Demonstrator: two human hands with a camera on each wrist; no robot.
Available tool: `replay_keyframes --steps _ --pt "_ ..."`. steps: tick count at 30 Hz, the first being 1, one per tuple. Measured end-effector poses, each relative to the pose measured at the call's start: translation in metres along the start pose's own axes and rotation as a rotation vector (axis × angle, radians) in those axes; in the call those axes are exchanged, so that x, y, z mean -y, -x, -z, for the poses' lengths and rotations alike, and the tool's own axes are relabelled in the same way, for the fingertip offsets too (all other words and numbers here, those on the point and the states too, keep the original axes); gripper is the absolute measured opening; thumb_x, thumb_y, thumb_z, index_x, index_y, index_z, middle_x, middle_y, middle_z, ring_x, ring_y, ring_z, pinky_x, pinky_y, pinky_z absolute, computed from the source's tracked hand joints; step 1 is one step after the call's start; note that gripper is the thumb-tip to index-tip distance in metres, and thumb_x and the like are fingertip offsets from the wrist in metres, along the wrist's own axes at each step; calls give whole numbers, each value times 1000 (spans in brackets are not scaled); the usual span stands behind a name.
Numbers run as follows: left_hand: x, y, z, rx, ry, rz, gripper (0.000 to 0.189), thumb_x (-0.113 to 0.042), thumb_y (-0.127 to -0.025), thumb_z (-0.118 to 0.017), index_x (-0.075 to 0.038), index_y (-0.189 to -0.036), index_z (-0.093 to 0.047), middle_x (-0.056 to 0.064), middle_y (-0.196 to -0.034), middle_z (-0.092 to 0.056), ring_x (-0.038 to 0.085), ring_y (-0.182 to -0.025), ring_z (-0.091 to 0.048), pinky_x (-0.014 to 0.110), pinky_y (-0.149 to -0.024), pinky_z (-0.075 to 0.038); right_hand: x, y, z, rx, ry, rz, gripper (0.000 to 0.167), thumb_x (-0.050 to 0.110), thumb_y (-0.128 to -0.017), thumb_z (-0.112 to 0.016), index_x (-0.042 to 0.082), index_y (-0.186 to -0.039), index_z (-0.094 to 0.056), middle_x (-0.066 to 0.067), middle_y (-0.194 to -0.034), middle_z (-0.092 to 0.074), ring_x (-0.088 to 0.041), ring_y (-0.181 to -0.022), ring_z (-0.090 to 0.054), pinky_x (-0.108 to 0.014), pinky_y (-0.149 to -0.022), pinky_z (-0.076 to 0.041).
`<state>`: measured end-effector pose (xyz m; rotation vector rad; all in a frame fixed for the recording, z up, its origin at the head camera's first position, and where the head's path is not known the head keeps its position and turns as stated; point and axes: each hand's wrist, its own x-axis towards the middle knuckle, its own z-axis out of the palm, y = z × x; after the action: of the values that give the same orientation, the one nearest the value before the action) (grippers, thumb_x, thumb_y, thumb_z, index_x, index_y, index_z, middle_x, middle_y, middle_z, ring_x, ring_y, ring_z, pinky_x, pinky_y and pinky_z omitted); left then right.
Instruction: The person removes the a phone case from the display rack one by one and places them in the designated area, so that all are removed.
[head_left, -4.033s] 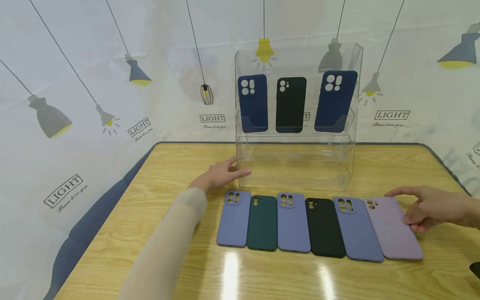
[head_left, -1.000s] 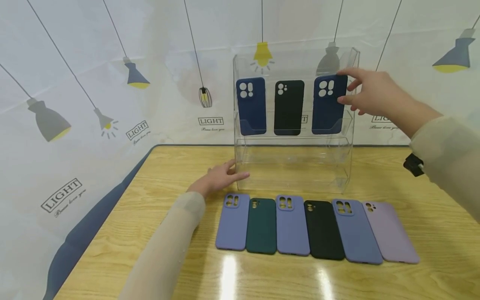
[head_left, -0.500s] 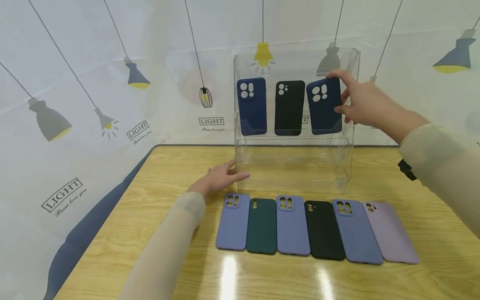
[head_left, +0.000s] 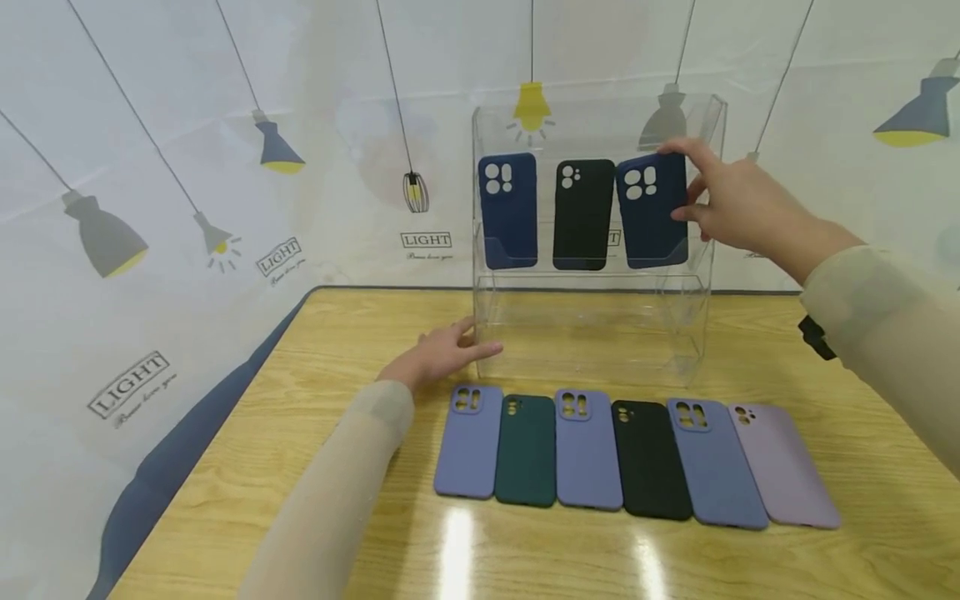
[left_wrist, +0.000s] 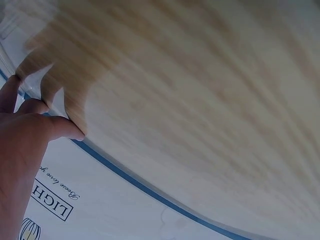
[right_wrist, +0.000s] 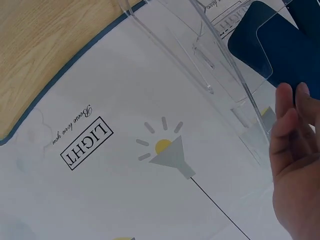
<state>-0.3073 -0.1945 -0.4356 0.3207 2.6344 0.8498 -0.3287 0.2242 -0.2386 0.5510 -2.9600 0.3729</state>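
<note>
In the head view, my right hand (head_left: 738, 204) pinches the top and right edge of a dark blue phone case (head_left: 648, 221) in the upper tier of a clear stand (head_left: 585, 276). This case leans left, its upper corner right at a black phone case (head_left: 581, 225) in the middle. Another blue phone case (head_left: 510, 221) stands at the tier's left. The right wrist view shows thumb and fingers at the edge of the blue case (right_wrist: 292, 55). My left hand (head_left: 442, 350) touches the stand's lower left side, thumb extended across its front and fingers spread.
Before the stand lies a side-by-side row of phone cases: a left purple case (head_left: 468, 454), a green case (head_left: 527, 458), a middle purple case (head_left: 588, 462), a black case (head_left: 651, 467), a bluish-purple case (head_left: 720, 475) and a lilac case (head_left: 787, 475). The wooden table (head_left: 315, 375) meets a lamp-printed wall covering.
My right hand has gone from the lilac case up to the right-hand blue case, which has shifted left and tilted towards the black one. The left hand stays at the stand.
</note>
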Motion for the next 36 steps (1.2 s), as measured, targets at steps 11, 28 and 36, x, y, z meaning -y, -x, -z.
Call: replay_keyframes --steps 11,28,36 --pt "-2 0 0 -2 -9 9 118 -99 -82 -46 -28 -173 -17 6 -168 -47 33 -166 -24 71 -132 3 26 24 30 -194 137 134 80 10 -105 -67 26 -166 -16 -31 -123 -72 -28 -60 -60 -36 -53 -44" --pt "-1 -4 1 -6 -27 7 120 -100 -80 -46 -29 -173 -16 6 -167 -49 32 -164 -28 71 -132 3 -14 99 31 -224 129 17 88 2 -96 -76 16 -162 -20 -34 -98 -73 -19 -51 -60 -29 -48 -39" --pt "-1 -3 0 -7 -27 7 120 -100 -81 -46 -29 -173 -17 6 -167 -49 32 -164 -29 71 -132 2 -65 134 1 -144 71 -9 92 -8 -93 -75 12 -164 -19 -12 -73 -70 -5 -49 -52 -27 -47 -41"
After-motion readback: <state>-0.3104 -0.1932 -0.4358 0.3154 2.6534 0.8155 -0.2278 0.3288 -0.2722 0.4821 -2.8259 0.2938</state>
